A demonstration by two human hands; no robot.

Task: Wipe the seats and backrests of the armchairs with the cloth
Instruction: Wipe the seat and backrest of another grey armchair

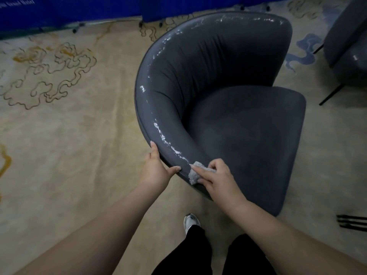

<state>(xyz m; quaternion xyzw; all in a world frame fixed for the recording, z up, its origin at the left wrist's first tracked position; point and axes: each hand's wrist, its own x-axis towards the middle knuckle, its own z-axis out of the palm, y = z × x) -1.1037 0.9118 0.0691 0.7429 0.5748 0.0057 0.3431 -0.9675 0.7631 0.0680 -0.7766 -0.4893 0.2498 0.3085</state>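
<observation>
A dark grey armchair [228,100] with a curved backrest stands in front of me, its seat facing right. White flaky marks run along the top rim of the backrest. My left hand [156,167] grips the near end of the rim from outside, thumb on top. My right hand [216,179] holds a small grey cloth [195,172] bunched under its fingers and presses it on the rim's near end, right beside the white marks.
A second dark armchair [345,42] with thin black legs stands at the right edge. The floor is beige patterned carpet [59,135]. A blue panel [79,10] runs along the back. My legs and a white shoe [191,221] are below; black rods [351,223] lie at right.
</observation>
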